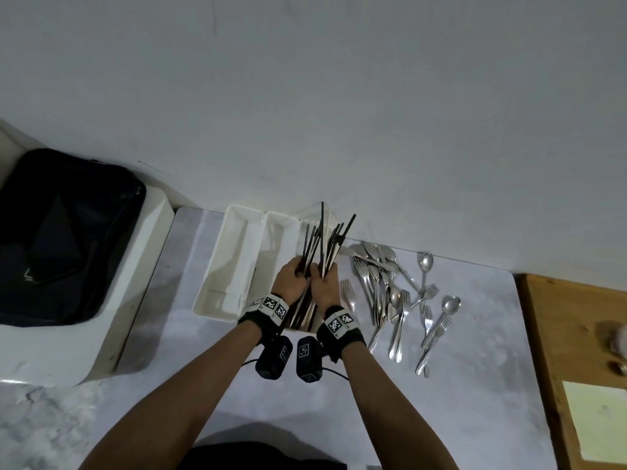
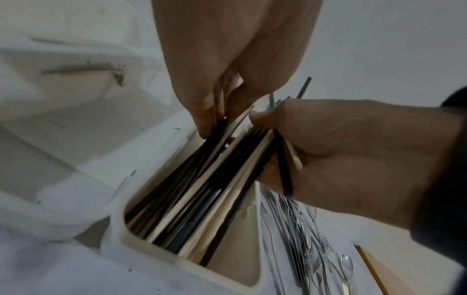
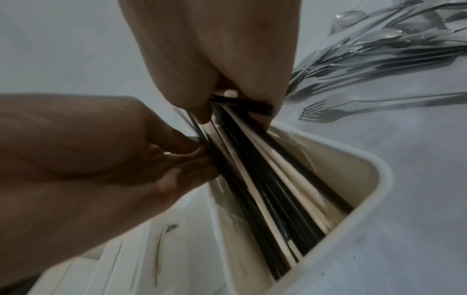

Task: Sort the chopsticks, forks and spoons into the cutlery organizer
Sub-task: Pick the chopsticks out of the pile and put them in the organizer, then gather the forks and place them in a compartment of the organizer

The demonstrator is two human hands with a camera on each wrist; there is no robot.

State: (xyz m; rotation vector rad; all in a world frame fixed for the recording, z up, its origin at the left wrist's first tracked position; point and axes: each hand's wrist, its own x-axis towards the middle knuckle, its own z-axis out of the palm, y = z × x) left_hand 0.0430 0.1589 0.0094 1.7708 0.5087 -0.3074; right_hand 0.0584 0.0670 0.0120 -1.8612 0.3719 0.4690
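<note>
A white three-compartment cutlery organizer (image 1: 234,262) stands on the marble counter against the wall. Both hands grip one bundle of black and cream chopsticks (image 1: 325,239) over its right compartment. My left hand (image 1: 298,271) holds the bundle's left side and my right hand (image 1: 322,276) its right side. The chopsticks (image 2: 202,189) are tilted, with their near ends down inside the compartment (image 3: 366,199) and their far ends fanned above its far rim. Several steel forks and spoons (image 1: 390,293) lie in a loose pile right of the organizer. The left and middle compartments look empty.
A black bag (image 1: 64,239) lies on a white box at the left. A wooden board (image 1: 576,351) with a pale sheet (image 1: 597,418) sits at the right edge. The wall rises directly behind the organizer.
</note>
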